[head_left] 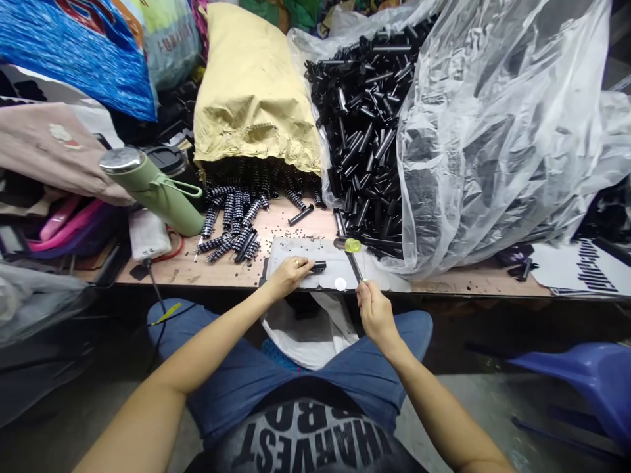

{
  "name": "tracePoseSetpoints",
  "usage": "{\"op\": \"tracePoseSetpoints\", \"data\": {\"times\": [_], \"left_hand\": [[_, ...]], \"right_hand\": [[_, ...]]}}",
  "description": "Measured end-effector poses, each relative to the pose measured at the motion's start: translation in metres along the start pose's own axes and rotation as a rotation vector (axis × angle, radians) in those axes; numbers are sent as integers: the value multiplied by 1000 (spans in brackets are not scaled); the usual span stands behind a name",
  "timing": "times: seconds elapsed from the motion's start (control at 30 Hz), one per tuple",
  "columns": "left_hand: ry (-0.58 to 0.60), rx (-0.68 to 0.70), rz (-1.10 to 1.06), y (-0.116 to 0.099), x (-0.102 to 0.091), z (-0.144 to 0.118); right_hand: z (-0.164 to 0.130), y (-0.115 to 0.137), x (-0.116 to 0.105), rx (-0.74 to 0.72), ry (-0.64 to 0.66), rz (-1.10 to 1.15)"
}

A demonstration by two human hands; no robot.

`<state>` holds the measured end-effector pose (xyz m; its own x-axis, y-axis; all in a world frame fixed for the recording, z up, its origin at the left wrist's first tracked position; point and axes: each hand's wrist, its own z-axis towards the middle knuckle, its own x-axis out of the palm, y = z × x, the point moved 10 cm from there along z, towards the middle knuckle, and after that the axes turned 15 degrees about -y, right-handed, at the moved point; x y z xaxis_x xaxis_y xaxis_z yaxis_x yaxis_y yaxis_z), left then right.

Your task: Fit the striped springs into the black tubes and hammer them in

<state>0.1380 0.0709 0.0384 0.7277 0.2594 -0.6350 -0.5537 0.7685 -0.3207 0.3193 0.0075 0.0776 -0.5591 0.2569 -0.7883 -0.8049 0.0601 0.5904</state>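
Observation:
My left hand (290, 276) is closed on a short black cylindrical part (318, 267), which lies at the front of the workbench over a pale sheet (288, 248). In my right hand (373, 309) is the handle of a small hammer (351, 253); its head, with a yellow-green face, is raised to the right of the part. Black tubes (362, 151) fill an open clear bag behind the hammer. Several ribbed black parts with light spiral bands (239, 210) lie loose behind my left hand. One black tube (300, 215) rests apart on the wood.
A yellow paper sack (256, 85) spills ribbed parts at the back. To the left stand a green bottle (158, 194) and a white power bank (148, 235) with a cable. Clear plastic (493, 131) bulges on the right. A blue chair (586, 387) is at lower right.

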Motion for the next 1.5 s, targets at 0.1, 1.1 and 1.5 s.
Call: {"op": "tracePoseSetpoints", "data": {"times": [0.1,1.1,1.5], "left_hand": [[110,-40,157,-6,6,-4],[34,-806,752,171,-83,53],[-165,-1038,-99,149,-50,55]], "right_hand": [[-11,-12,21,-13,128,-267],[81,-6,27,-259,-98,-551],[181,39,75,-215,71,-651]]}}
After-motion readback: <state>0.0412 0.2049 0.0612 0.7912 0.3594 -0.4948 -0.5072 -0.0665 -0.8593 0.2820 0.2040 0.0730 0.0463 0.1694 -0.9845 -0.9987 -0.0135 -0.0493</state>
